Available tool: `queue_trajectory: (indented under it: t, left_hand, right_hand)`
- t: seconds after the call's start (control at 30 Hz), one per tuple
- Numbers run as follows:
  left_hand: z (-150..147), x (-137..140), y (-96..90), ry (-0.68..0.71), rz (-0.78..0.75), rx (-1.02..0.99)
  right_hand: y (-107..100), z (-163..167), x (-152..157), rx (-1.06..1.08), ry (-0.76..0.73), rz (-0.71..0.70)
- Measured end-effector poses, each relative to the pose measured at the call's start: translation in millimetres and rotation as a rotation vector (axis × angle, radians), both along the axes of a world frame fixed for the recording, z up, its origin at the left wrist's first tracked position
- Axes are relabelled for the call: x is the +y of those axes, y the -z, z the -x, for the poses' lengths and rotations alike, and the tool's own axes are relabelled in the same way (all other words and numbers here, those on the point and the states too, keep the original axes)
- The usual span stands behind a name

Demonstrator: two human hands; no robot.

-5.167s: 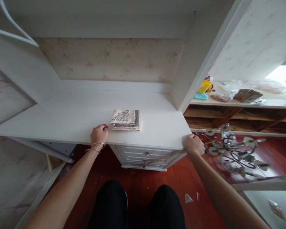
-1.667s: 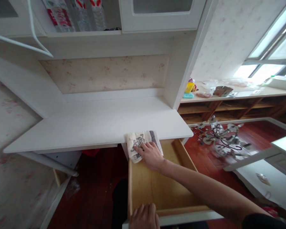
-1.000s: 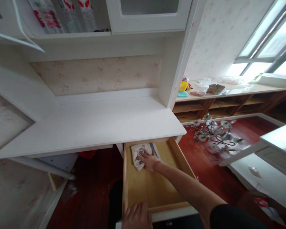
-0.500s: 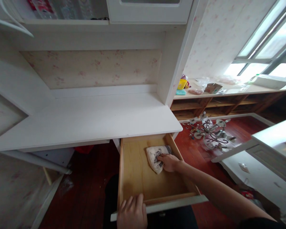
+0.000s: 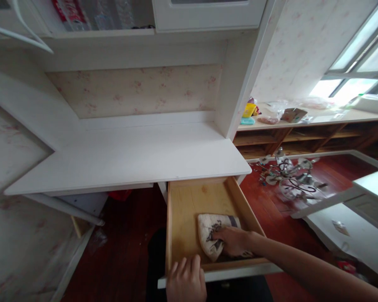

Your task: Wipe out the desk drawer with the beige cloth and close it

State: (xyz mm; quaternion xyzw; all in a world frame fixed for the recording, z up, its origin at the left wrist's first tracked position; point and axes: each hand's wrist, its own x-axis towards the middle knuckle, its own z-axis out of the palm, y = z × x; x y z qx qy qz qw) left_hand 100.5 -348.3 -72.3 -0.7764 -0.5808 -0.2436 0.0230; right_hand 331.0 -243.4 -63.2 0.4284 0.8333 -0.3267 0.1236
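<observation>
An open wooden drawer (image 5: 183,205) with a white front juts out beneath the white desk (image 5: 145,155). My left hand (image 5: 187,279) has its fingers hooked over the top edge of the drawer front, near the left corner. Inside the drawer, my right hand (image 5: 234,240) is closed on a folded cream cloth (image 5: 207,228) with a dark print and a dark stripe. The cloth lies against the drawer bottom close to the front panel. My palm hides part of it.
White cabinets (image 5: 208,16) hang above the desk. To the right, a dismantled chandelier (image 5: 290,176) lies on the red floor, below a low wooden shelf (image 5: 321,119) with bags and a small box on top. White furniture (image 5: 343,226) stands at the lower right.
My right hand has drawn the cloth toward the drawer front. My left hand still holds the drawer's front edge. The view has shifted slightly left.
</observation>
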Motion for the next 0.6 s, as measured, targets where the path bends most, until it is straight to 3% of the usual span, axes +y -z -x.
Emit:
queue_trajectory:
  t: [0.27,0.43,0.6]
  left_hand:
    - [0,2,4.6,0.015,-0.054,-0.045]
    - [0,1,7.1,-0.024,-0.031,-0.013]
    - [0,2,5.1,-0.016,-0.030,-0.015]
  right_hand:
    - [10,113,5,-0.013,-0.219,-0.183]
    - [20,133,28,-0.067,-0.140,-0.324]
    - [21,133,74,-0.073,0.039,-0.514]
